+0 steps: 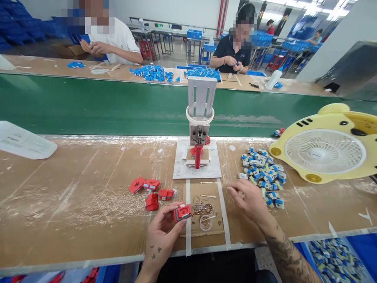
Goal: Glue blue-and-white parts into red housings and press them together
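Observation:
My left hand grips a small red toy car body between thumb and fingers, just above the table's front part. Left of and beyond it lie several more red car bodies. My right hand hovers over the table, its fingers curled together; whatever may be inside them is hidden. Just beyond it is a pile of small blue, white and yellow parts. Between my hands, a cardboard mat bears a small clear round dish and cotton swabs.
A hand press with a red handle stands ahead, something red under it. A yellow fan lies at the right. Beyond the green conveyor, two people handle blue parts. A bin of parts sits below the table edge at right.

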`<action>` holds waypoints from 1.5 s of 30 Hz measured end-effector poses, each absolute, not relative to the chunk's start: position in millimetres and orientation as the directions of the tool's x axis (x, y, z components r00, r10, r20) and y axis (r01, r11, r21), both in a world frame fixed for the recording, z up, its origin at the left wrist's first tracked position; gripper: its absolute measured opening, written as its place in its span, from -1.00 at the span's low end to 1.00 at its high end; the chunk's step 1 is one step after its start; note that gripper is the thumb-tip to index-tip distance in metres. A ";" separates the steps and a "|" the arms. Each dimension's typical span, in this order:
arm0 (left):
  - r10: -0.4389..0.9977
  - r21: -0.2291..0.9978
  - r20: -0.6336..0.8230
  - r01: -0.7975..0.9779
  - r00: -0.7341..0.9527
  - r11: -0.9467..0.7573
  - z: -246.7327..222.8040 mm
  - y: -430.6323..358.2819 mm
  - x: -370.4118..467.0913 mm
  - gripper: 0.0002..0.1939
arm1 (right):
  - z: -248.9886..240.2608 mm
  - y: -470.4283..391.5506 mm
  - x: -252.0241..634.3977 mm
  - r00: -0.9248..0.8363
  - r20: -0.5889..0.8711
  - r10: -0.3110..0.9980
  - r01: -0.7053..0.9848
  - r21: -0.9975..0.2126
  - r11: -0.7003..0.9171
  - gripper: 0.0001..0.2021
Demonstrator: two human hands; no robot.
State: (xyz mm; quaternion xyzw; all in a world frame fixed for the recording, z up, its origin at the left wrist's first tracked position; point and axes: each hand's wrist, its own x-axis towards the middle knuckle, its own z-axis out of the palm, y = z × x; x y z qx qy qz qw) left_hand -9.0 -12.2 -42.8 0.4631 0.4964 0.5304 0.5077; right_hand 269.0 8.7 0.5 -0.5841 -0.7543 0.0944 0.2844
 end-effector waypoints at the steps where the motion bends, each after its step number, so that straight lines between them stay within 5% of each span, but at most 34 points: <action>1: 0.997 0.995 -0.026 -0.095 -0.075 0.019 -43.2 -12.4 -9.1 -0.69 | 0.0 16.6 282.6 -0.117 0.319 0.940 0.858 -0.444 0.258 -0.87; 7: 0.992 0.959 -0.125 -0.259 -0.028 0.113 -44.7 -7.2 -12.3 -0.55 | -3.1 42.2 321.7 -0.078 0.259 0.963 0.872 -0.449 0.192 -0.88; 9: 0.992 0.949 -0.123 -0.292 0.007 0.119 -43.9 -5.2 -9.8 -0.56 | -3.6 36.1 314.2 -0.080 0.251 0.965 0.819 -0.535 0.207 -0.89; 13: 0.991 0.930 -0.106 -0.344 0.082 0.128 -40.0 -6.0 6.9 -0.52 | -4.7 13.4 282.7 0.010 0.150 0.989 0.310 -0.940 0.139 -0.69; 17: 0.993 0.951 -0.020 -0.304 0.120 0.056 -36.7 -7.9 23.0 -0.47 | 4.2 -3.5 247.6 -0.019 0.105 0.994 -0.090 -0.991 0.103 -0.64; 24: 0.979 0.975 0.165 -0.169 0.116 -0.144 -17.8 -7.5 21.7 -0.63 | 35.6 -12.6 218.9 -0.127 0.422 0.897 0.300 -0.846 0.441 -0.92; 29: 0.955 0.967 0.255 -0.050 0.152 -0.251 -13.5 -7.5 17.9 -0.68 | 37.8 -16.4 216.7 -0.251 0.498 0.830 0.408 -0.723 0.557 -0.95; 34: 0.937 0.957 0.279 0.022 0.208 -0.290 -8.6 -0.4 14.1 -0.66 | 36.6 -14.5 216.9 -0.289 0.458 0.841 0.435 -0.719 0.542 -0.97; 39: 0.986 0.991 0.120 -0.069 0.115 -0.113 -1.3 6.0 17.3 -0.62 | 25.7 -10.4 205.7 -0.095 0.486 0.869 0.372 -0.792 0.484 -0.96; 45: 0.984 0.971 -0.091 -0.205 0.152 0.121 -2.2 8.2 16.6 -0.57 | 18.8 -2.9 202.2 -0.076 0.184 0.980 0.210 -0.958 0.196 -0.80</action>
